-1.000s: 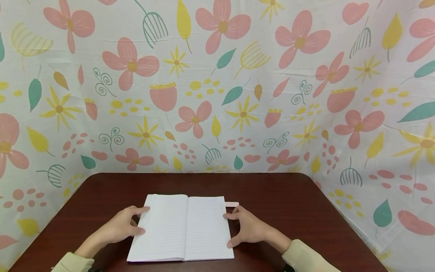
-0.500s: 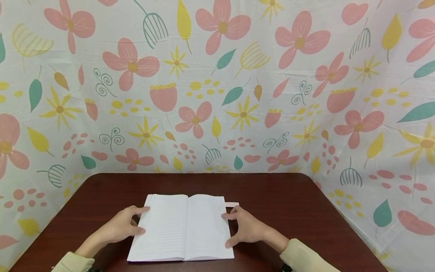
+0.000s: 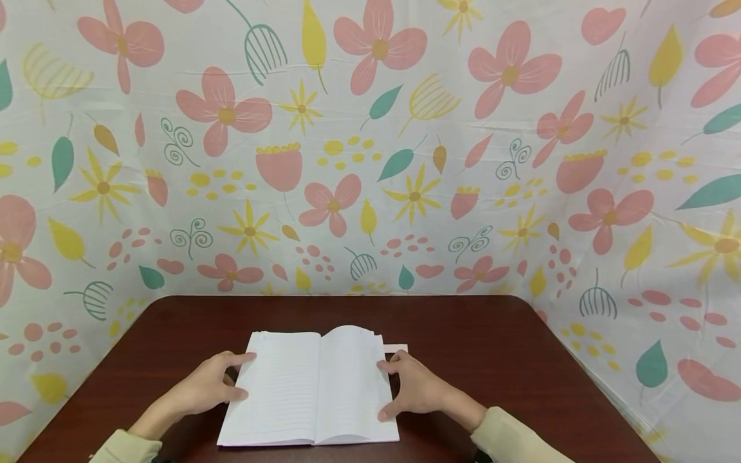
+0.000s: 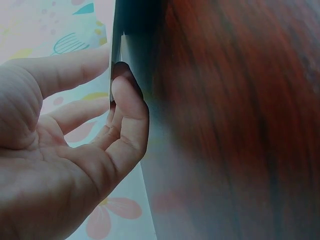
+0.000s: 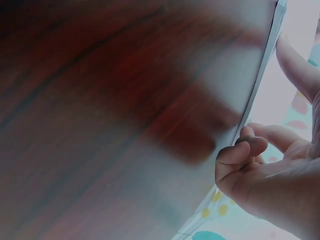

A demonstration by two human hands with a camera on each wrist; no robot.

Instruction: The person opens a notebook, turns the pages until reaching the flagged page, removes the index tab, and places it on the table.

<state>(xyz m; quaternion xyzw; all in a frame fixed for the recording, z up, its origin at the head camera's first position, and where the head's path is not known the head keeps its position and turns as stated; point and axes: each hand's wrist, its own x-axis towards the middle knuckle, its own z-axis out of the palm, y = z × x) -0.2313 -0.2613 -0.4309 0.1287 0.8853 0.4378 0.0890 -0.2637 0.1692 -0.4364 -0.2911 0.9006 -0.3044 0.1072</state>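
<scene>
An open notebook point(image 3: 283, 392) with lined pages lies on the table in the head view. At its left edge my left hand point(image 3: 202, 384) grips the pages, thumb and index finger on top; in the left wrist view the other fingers of that hand point(image 4: 85, 145) curl at the cover's edge. My right hand point(image 3: 422, 387) rests its thumb and index fingertips on the right page point(image 3: 350, 386), which bulges upward. In the right wrist view this hand point(image 5: 280, 170) has its other fingers curled beside the notebook's edge point(image 5: 260, 75).
The dark reddish-brown table point(image 3: 451, 321) has rounded far corners. A pale pink strip point(image 3: 396, 348) sticks out past the notebook's upper right edge. Behind and at both sides hangs a flower-patterned curtain point(image 3: 370, 148).
The right page has risen into a curve, its top edge arched. My right thumb and index finger have slid slightly left over the page. My left hand has stayed in place.
</scene>
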